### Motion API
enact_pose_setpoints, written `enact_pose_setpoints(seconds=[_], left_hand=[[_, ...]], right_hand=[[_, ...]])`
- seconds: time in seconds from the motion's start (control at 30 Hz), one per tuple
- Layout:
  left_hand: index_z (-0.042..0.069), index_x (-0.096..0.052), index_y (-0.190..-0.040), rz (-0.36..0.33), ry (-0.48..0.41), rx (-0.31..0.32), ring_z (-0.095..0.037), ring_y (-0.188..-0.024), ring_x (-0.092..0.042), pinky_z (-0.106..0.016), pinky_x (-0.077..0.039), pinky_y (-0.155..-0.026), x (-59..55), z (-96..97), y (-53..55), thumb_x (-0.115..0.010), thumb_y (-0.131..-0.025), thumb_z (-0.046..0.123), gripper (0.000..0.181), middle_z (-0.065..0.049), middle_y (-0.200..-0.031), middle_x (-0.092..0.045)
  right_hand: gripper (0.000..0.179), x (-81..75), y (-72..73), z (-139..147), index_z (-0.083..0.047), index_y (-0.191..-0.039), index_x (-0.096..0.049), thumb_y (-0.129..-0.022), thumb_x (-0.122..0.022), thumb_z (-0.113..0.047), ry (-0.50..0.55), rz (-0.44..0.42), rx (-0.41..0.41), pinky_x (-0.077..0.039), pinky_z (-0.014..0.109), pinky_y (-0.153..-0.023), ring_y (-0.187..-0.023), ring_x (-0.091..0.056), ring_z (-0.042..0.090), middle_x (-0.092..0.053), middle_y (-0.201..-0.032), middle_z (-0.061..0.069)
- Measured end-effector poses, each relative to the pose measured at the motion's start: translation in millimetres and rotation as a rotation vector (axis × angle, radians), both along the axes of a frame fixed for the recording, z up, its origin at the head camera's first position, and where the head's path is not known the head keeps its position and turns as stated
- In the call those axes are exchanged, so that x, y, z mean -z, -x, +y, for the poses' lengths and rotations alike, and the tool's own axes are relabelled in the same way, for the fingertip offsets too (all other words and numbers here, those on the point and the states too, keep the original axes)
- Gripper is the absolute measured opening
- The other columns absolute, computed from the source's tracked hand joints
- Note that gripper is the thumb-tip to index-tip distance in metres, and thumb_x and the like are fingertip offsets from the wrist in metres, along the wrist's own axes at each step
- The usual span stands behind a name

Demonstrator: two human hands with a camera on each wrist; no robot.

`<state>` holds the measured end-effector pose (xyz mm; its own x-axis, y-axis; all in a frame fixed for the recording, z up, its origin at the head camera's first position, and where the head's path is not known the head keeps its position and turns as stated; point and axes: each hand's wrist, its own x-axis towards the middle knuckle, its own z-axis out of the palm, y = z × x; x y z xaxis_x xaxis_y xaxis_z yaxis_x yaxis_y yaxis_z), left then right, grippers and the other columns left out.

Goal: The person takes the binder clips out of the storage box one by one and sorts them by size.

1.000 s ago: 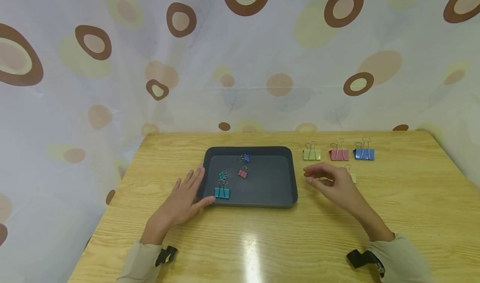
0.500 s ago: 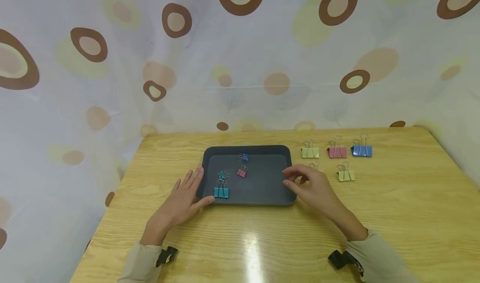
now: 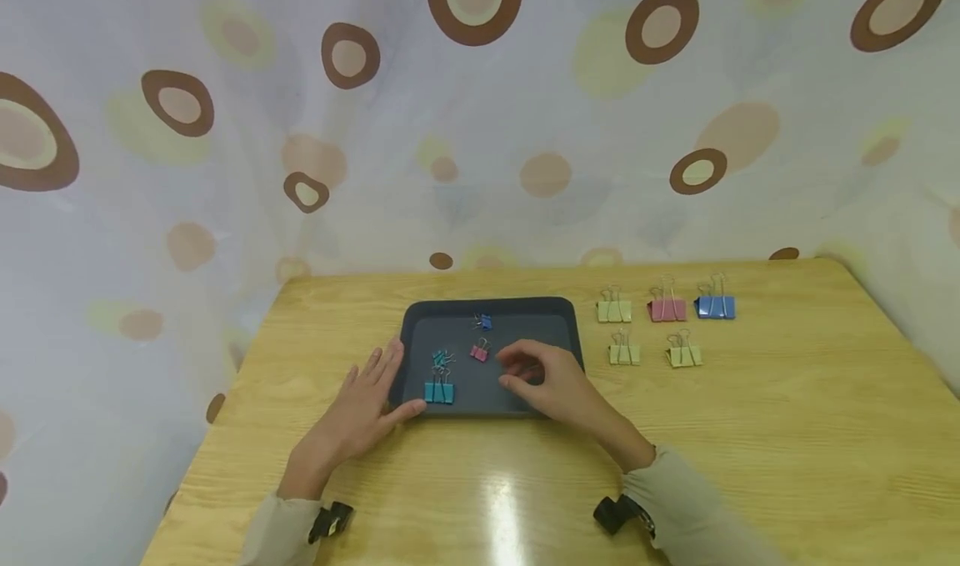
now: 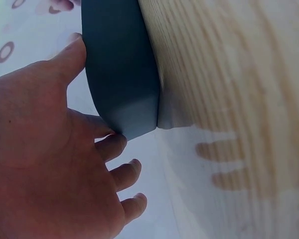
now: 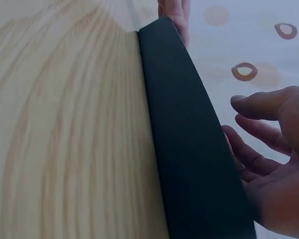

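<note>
1. Here we are over the dark tray [image 3: 465,401], its long axis running left to right across the table [image 3: 420,483]. The right hand [image 3: 553,380] sits above its right half, fingers curved, thumb and forefinger parted, with nothing in their grip that we can see.
2. Just left of those fingertips we find the small pink clip [image 3: 479,353], about mid-tray, its wire handles pointing to the far side and a touch right; its short body slants.
3. Look at the left hand [image 3: 354,413] — fingers straight and spread along the tray's left wall, thumb reaching to the near left corner, gripping nothing.
4. Around the pink clip we count three others: the small blue clip [image 3: 486,323] beyond, handles leftward; the small teal clip [image 3: 439,359] to the left, handles rightward; the larger teal clip [image 3: 438,393] by the near left corner, handles pointing away from us.
5. Room, then: tray floor opens between pink clip and near wall, while the right hand covers much of the right side.
6. In the right wrist view the wall hides some fingers — we can't judge whether they touch the floor.
</note>
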<state>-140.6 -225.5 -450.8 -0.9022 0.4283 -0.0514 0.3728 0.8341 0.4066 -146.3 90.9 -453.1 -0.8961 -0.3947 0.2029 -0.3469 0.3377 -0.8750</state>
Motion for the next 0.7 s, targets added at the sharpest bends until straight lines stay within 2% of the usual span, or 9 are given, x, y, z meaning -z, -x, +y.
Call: enact_pose_setpoints(seconds=[0.13, 0.33, 0.53, 0.7], left_hand=[[0.002, -0.013, -0.164, -0.019, 0.009, 0.001, -0.042, -0.155, -0.012, -0.068, -0.011, -0.119, 2.3, -1.6, -2.3, -0.054, -0.102, 0.058, 0.094, -0.014, -0.171, -0.009], [0.002, -0.014, -0.164, 0.005, -0.01, -0.003, -0.042, -0.155, -0.012, -0.068, -0.011, -0.12, -1.2, -1.8, 2.1, -0.056, -0.102, 0.056, 0.093, -0.014, -0.171, -0.01], [0.002, -0.012, -0.164, -0.008, 0.01, 0.006, -0.042, -0.155, -0.011, -0.068, -0.011, -0.12, -0.9, -1.5, 4.0, -0.054, -0.103, 0.056, 0.092, -0.014, -0.171, -0.009], [0.002, -0.013, -0.164, -0.01, 0.015, 0.004, -0.042, -0.155, -0.011, -0.068, -0.012, -0.119, 0.8, -3.2, 2.4, -0.054, -0.103, 0.056, 0.092, -0.014, -0.171, -0.009]], right_hand=[[0.023, 9.7, 1.1, -17.1, 0.0, -0.117, -0.071, -0.095, -0.073, -0.007, -0.057, -0.017, -0.033, -0.059, 0.028, -0.079, -0.092, -0.069, 0.017, -0.072, -0.108, 0.013], [0.024, 14.5, 12.0, -40.9, 0.003, -0.116, -0.071, -0.093, -0.075, -0.003, -0.093, 0.009, -0.054, -0.059, 0.025, -0.077, -0.09, -0.07, 0.019, -0.073, -0.108, 0.013], [0.024, 15.3, 19.1, -61.9, 0.0, -0.112, -0.072, -0.091, -0.078, -0.006, -0.178, 0.024, -0.08, -0.058, 0.029, -0.081, -0.094, -0.068, 0.021, -0.072, -0.107, 0.011], [0.025, 17.7, 22.4, -80.5, -0.002, -0.109, -0.073, -0.087, -0.084, -0.009, -0.229, 0.052, -0.075, -0.057, 0.036, -0.078, -0.089, -0.066, 0.02, -0.072, -0.1, 0.008]])
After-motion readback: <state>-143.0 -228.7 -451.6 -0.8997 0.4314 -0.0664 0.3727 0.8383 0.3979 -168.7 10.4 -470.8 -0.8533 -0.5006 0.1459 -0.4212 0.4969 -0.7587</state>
